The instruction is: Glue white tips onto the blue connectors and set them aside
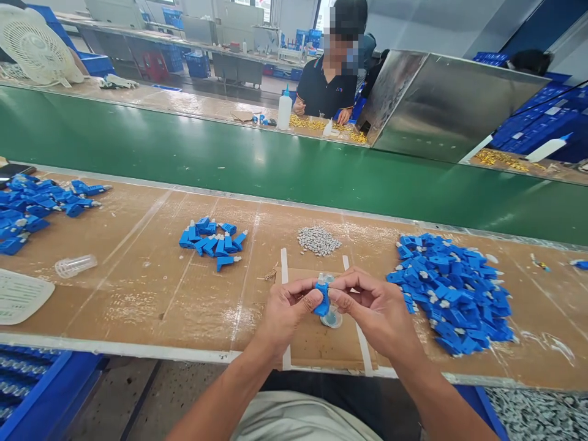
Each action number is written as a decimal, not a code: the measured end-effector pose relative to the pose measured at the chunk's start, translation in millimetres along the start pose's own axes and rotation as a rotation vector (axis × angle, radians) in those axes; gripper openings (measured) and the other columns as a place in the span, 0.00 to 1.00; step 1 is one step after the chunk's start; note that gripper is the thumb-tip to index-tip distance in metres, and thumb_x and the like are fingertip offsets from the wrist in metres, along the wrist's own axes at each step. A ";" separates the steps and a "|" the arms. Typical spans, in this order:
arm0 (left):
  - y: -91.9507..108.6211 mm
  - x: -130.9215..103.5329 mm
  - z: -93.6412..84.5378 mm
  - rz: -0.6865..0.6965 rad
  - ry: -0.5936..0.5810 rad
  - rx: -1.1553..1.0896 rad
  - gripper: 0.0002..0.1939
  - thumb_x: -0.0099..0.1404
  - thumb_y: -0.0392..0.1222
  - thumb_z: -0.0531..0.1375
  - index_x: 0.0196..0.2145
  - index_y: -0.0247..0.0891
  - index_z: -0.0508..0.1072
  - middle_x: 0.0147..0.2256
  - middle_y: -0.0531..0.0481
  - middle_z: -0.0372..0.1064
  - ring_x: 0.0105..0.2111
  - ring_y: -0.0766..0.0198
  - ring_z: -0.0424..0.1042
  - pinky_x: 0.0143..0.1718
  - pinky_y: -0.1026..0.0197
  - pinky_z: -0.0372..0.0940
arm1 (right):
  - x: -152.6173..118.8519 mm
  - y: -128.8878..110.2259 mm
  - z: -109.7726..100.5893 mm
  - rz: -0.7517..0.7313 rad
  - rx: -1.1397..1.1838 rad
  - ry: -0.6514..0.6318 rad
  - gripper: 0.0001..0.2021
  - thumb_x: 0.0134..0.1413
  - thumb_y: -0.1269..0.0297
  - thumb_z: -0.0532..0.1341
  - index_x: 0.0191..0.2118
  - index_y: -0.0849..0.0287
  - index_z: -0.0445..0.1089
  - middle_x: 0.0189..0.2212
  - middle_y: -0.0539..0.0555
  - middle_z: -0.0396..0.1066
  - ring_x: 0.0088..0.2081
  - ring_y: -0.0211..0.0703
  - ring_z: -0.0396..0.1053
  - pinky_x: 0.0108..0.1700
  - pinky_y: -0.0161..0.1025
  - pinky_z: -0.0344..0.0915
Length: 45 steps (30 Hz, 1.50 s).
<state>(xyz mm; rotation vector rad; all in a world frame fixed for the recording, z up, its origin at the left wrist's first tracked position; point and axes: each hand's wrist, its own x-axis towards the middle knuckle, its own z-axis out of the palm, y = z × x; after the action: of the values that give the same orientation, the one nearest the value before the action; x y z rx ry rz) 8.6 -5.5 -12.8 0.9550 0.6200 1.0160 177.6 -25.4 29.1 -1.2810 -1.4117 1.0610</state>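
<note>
My left hand (290, 306) pinches a small blue plastic part (322, 299) with a whitish tip, thumb in front and forefinger behind. Against the part's right side, my right hand (370, 306) has its thumb and forefinger closed together; whatever sits between those fingertips is too small to make out. Partly hidden behind the part is a small clear dish (333, 317) on a brown board. Beyond my hands is a heap of small grey pieces (318, 241). To the right lies a large pile of similar blue parts (452, 294), to the left a smaller group (214, 239).
More blue parts (34, 205) and a clear plastic cup (76, 265) lie far left. A green conveyor belt (220, 156) runs behind the table. Across it, a person (327, 86) sits near a white bottle (284, 110) and gold-coloured pieces. Blue crates (55, 392) stand below the table's front edge.
</note>
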 end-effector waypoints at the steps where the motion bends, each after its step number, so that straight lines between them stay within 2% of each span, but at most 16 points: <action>1: 0.1 0.1 -0.9 -0.004 -0.018 -0.007 0.14 0.65 0.47 0.65 0.44 0.38 0.83 0.32 0.49 0.74 0.33 0.66 0.66 0.37 0.64 0.61 | 0.8 2.0 -0.8 0.017 0.040 -0.004 0.07 0.54 0.60 0.70 0.32 0.58 0.78 0.29 0.52 0.73 0.28 0.37 0.70 0.30 0.34 0.69; 4: 2.3 0.0 -2.0 -0.028 -0.064 -0.040 0.14 0.65 0.46 0.65 0.44 0.37 0.83 0.31 0.49 0.73 0.32 0.66 0.65 0.37 0.64 0.60 | 4.1 8.0 -3.6 0.108 0.227 -0.024 0.08 0.49 0.61 0.74 0.30 0.57 0.77 0.25 0.49 0.72 0.25 0.34 0.69 0.27 0.31 0.67; 9: 9.8 -0.1 1.8 -0.054 -0.137 -0.056 0.14 0.66 0.47 0.64 0.41 0.34 0.83 0.30 0.48 0.71 0.31 0.67 0.63 0.36 0.63 0.59 | 5.8 13.3 -8.5 0.252 0.519 -0.135 0.16 0.46 0.62 0.76 0.44 0.54 0.80 0.24 0.47 0.71 0.21 0.29 0.67 0.25 0.27 0.65; 12: 12.7 -0.2 5.2 -0.065 -0.163 -0.055 0.15 0.66 0.48 0.64 0.39 0.32 0.82 0.30 0.47 0.70 0.30 0.67 0.63 0.34 0.63 0.59 | 3.1 13.9 -11.4 0.329 0.587 -0.192 0.15 0.46 0.62 0.76 0.42 0.55 0.82 0.26 0.48 0.72 0.21 0.28 0.68 0.25 0.25 0.65; 19: 14.0 -2.7 11.7 -0.041 -0.149 0.002 0.14 0.66 0.47 0.63 0.33 0.32 0.81 0.28 0.49 0.67 0.29 0.68 0.61 0.32 0.63 0.57 | -1.6 12.0 -10.9 0.349 0.632 -0.192 0.13 0.45 0.61 0.76 0.39 0.56 0.81 0.24 0.47 0.69 0.21 0.26 0.65 0.25 0.24 0.64; 26: 15.2 -4.1 11.3 -0.080 -0.116 0.033 0.15 0.66 0.49 0.64 0.35 0.33 0.82 0.27 0.50 0.67 0.28 0.68 0.60 0.31 0.63 0.56 | -5.9 19.3 -9.2 0.333 0.623 -0.167 0.13 0.47 0.59 0.75 0.39 0.55 0.80 0.24 0.48 0.69 0.22 0.29 0.66 0.25 0.25 0.64; 32: 15.7 -9.8 10.0 -0.122 -0.114 0.020 0.15 0.65 0.50 0.64 0.35 0.33 0.82 0.28 0.49 0.70 0.29 0.67 0.63 0.32 0.64 0.59 | -11.1 19.2 2.3 0.363 0.595 -0.119 0.16 0.45 0.57 0.76 0.41 0.54 0.81 0.27 0.50 0.68 0.24 0.30 0.64 0.25 0.26 0.65; 34: 26.3 -12.3 -5.0 -0.115 -0.018 0.089 0.16 0.62 0.51 0.66 0.36 0.34 0.83 0.29 0.48 0.73 0.30 0.65 0.67 0.32 0.63 0.61 | -15.9 14.0 -0.4 0.374 0.579 -0.098 0.22 0.42 0.55 0.77 0.45 0.54 0.80 0.29 0.50 0.67 0.25 0.32 0.63 0.23 0.26 0.64; 36: 47.0 -14.5 -37.2 -0.016 0.233 0.287 0.17 0.59 0.53 0.67 0.38 0.36 0.83 0.33 0.47 0.76 0.32 0.62 0.70 0.32 0.63 0.64 | -24.0 10.5 -12.4 0.381 0.553 -0.071 0.28 0.40 0.52 0.77 0.49 0.53 0.78 0.29 0.51 0.65 0.25 0.33 0.60 0.21 0.26 0.61; 38: 74.6 -16.5 -84.7 0.158 0.594 0.581 0.19 0.59 0.54 0.67 0.41 0.37 0.82 0.37 0.47 0.78 0.35 0.60 0.73 0.36 0.61 0.66 | -34.5 12.0 -31.9 0.399 0.505 0.002 0.26 0.40 0.49 0.76 0.47 0.53 0.79 0.29 0.51 0.64 0.24 0.33 0.58 0.19 0.27 0.59; 39: 88.7 -17.2 -111.4 0.239 0.803 0.731 0.21 0.60 0.55 0.65 0.43 0.37 0.81 0.36 0.47 0.78 0.34 0.59 0.73 0.38 0.60 0.67 | -39.8 15.0 -42.6 0.415 0.468 0.054 0.25 0.40 0.48 0.76 0.45 0.53 0.79 0.28 0.51 0.64 0.24 0.33 0.58 0.19 0.28 0.59; 40: 101.6 -17.5 -138.0 0.262 0.963 0.864 0.23 0.61 0.56 0.63 0.46 0.35 0.80 0.37 0.45 0.78 0.35 0.58 0.74 0.39 0.59 0.67 | -44.8 19.3 -52.8 0.432 0.424 0.102 0.23 0.39 0.48 0.76 0.42 0.53 0.80 0.27 0.51 0.64 0.23 0.34 0.58 0.19 0.29 0.59; 41: 112.3 -17.1 -162.6 0.211 1.069 1.004 0.25 0.62 0.55 0.61 0.48 0.33 0.78 0.40 0.43 0.78 0.37 0.57 0.74 0.40 0.58 0.67 | -49.1 24.6 -61.9 0.451 0.377 0.140 0.22 0.37 0.48 0.76 0.40 0.52 0.80 0.26 0.52 0.64 0.23 0.35 0.58 0.19 0.31 0.60; 42: 120.2 -15.9 -183.9 0.118 1.104 1.115 0.26 0.63 0.55 0.60 0.49 0.31 0.77 0.41 0.41 0.78 0.39 0.55 0.74 0.40 0.57 0.67 | -52.7 30.5 -69.6 0.468 0.333 0.164 0.22 0.35 0.48 0.76 0.38 0.51 0.81 0.25 0.52 0.65 0.22 0.37 0.59 0.19 0.32 0.61; 43: 125.4 -13.9 -200.9 0.063 1.090 1.152 0.25 0.62 0.53 0.60 0.47 0.29 0.78 0.41 0.39 0.78 0.39 0.53 0.74 0.39 0.57 0.66 | -55.6 36.9 -75.7 0.483 0.295 0.181 0.21 0.33 0.48 0.77 0.36 0.51 0.81 0.24 0.53 0.65 0.22 0.38 0.60 0.19 0.35 0.62; 45: 128.8 -8.1 -221.2 -0.037 0.972 1.178 0.22 0.60 0.52 0.61 0.41 0.29 0.80 0.35 0.41 0.79 0.35 0.53 0.75 0.36 0.58 0.66 | -59.9 50.0 -84.2 0.506 0.247 0.197 0.20 0.30 0.48 0.76 0.34 0.49 0.81 0.24 0.55 0.68 0.22 0.42 0.62 0.21 0.40 0.65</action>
<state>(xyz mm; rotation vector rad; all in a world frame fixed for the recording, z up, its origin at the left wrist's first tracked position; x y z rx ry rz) -227.0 94.4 -2.5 1.3898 2.1914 1.0222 271.8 -79.6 -7.6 -1.5471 -0.7941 1.3496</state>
